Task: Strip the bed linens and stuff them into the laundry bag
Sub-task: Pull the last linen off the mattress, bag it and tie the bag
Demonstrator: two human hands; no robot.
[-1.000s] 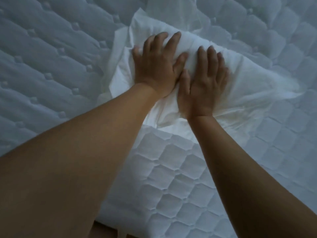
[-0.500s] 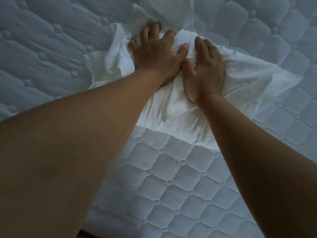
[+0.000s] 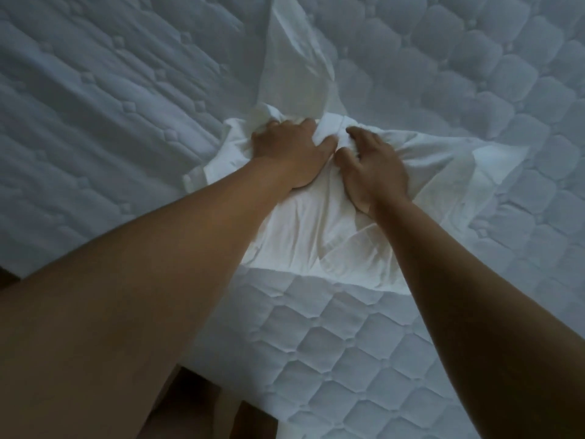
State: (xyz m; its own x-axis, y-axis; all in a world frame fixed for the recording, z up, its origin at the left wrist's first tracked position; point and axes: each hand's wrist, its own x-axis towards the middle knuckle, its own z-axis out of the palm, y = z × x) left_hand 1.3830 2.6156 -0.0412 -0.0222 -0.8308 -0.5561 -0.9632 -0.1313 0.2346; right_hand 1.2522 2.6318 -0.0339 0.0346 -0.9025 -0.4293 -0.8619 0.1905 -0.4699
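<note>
Now L hand (image 3: 291, 153) & R hand (image 3: 376, 166) each grip bunched white sheet (image 3: 304, 226) on quilted mattress (image 3: 332, 359), fingers curled.

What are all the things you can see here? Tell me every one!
sheet: one, white, bunched up in the middle of the mattress, with one end trailing towards the top of the picture
mattress: one, white and quilted, under the sheet, fills most of the view
floor: one small patch, dark brown, at the bottom edge beside the mattress
laundry bag: none in view
left hand: one, fingers curled into the sheet, grips a fold of it
right hand: one, right beside the left hand, fingers curled and holding the sheet
arms: two, bare, reaching in from the bottom corners
</note>
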